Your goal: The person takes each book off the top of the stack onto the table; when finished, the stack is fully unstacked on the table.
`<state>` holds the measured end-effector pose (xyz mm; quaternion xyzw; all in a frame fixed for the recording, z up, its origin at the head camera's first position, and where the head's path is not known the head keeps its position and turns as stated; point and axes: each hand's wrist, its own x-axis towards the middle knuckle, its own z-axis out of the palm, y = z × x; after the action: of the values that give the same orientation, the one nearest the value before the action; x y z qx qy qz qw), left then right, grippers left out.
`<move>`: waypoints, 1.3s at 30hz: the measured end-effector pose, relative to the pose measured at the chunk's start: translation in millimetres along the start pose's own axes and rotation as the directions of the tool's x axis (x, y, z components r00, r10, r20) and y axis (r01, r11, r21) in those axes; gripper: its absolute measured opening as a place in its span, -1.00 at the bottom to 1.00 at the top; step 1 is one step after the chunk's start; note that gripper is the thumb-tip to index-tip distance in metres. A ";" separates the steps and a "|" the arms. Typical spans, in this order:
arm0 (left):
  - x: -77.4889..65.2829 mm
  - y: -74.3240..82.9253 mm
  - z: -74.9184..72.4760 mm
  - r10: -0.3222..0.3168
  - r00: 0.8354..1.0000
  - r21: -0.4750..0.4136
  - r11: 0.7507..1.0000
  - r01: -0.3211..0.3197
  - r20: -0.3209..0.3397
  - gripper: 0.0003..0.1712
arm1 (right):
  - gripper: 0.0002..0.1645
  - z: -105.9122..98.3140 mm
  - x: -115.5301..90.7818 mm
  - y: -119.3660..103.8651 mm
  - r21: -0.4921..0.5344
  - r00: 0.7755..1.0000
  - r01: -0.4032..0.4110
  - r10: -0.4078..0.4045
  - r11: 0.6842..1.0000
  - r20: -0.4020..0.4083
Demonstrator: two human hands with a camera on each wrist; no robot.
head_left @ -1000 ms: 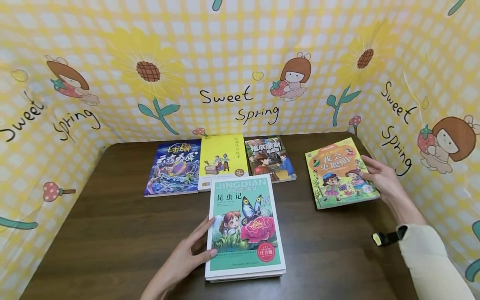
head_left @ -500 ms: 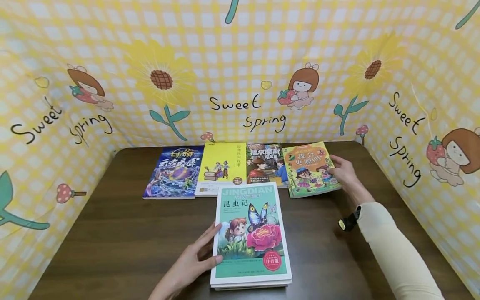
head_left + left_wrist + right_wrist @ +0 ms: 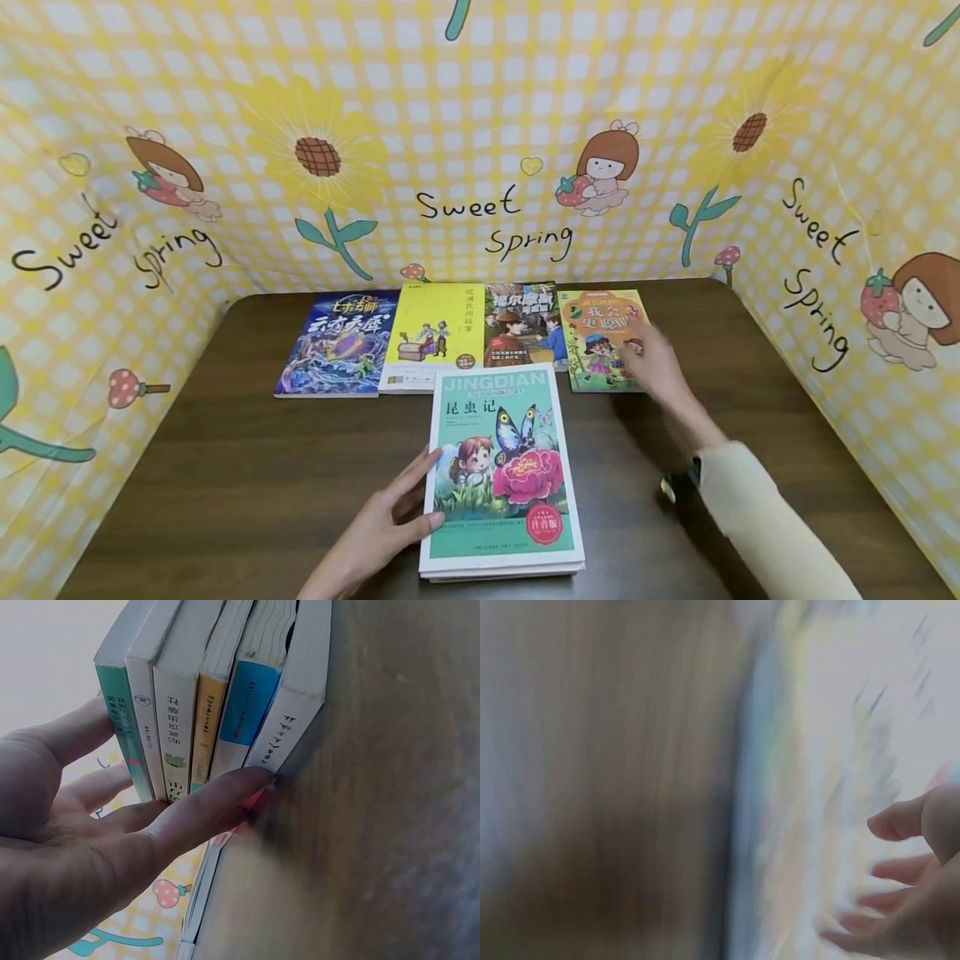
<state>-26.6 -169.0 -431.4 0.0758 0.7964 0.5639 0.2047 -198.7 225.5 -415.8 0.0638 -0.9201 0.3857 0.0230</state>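
My left hand (image 3: 378,521) rests against the left side of a stack of books, whose top one is a green-and-white book (image 3: 468,533) with a butterfly and a pink flower. In the left wrist view several spines of the stack (image 3: 176,712) show, with straight fingers and thumb touching them. At the back right lies an orange-and-green children's book (image 3: 588,321), flat on the table. Over its right part hovers my right hand (image 3: 663,371), hiding that side. The right wrist view is blurred; there the fingers look loosely extended, with nothing between them.
Left of the orange-and-green book, a row holds a comic-style book with boys (image 3: 521,329), a yellow book (image 3: 442,317) and a blue-purple book (image 3: 341,346). A checked cloth (image 3: 480,125) walls the dark wooden table (image 3: 247,483) at the back and sides.
The orange-and-green book has moved left from the right side to the end of the back row. My right hand has let go of it. My left hand stays at the stack.
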 end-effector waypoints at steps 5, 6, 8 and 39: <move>-1.0 1.7 1.2 0.019 1.000 -0.011 1.000 -0.019 0.012 -0.18 | -0.26 30.6 -87.6 -62.9 0.140 0.984 0.075 -0.097 0.987 0.152; -1.4 1.9 1.2 0.023 1.000 -0.013 1.000 -0.023 0.012 -0.18 | -0.22 37.1 -101.8 -70.7 0.173 0.978 0.070 -0.101 0.982 0.181; -2.4 2.5 0.9 0.027 1.000 -0.017 0.999 -0.027 0.010 -0.17 | -0.10 48.7 -123.7 -81.9 0.218 0.969 0.026 -0.078 0.976 0.233; -0.3 -2.0 -2.0 0.089 0.995 0.053 0.994 -0.091 0.047 -0.13 | 0.09 61.2 -142.5 -66.2 0.532 0.953 -0.272 0.149 0.802 0.262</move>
<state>-26.8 -171.5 -432.7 0.1297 0.8028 0.5485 0.1946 -48.2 150.1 -424.9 0.0047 -0.7639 0.6308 -0.1361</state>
